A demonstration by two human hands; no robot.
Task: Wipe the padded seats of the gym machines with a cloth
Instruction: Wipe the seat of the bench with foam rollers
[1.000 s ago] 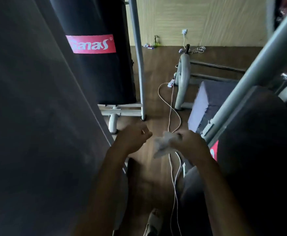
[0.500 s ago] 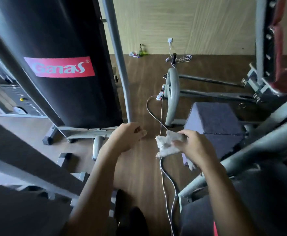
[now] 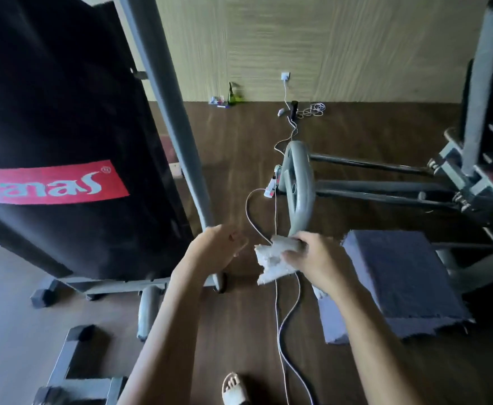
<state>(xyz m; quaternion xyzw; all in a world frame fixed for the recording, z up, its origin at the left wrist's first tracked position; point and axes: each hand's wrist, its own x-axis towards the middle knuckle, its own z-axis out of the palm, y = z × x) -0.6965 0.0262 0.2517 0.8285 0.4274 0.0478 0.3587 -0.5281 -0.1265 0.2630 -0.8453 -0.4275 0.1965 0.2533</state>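
The cloth (image 3: pixel 271 260), gripped bunched in the fingers of the right hand (image 3: pixel 312 266) beside the empty, loosely curled left hand (image 3: pixel 216 252), is best folded flat before the grey pad (image 3: pixel 400 276) at right is wiped.

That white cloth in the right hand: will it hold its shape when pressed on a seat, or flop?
Probably floppy: the cloth sits crumpled in the right hand and its free corner droops below the fingers. Likely light, since one hand alone carries it. Its ragged, fuzzy edge suggests it may bunch rather than glide flat.
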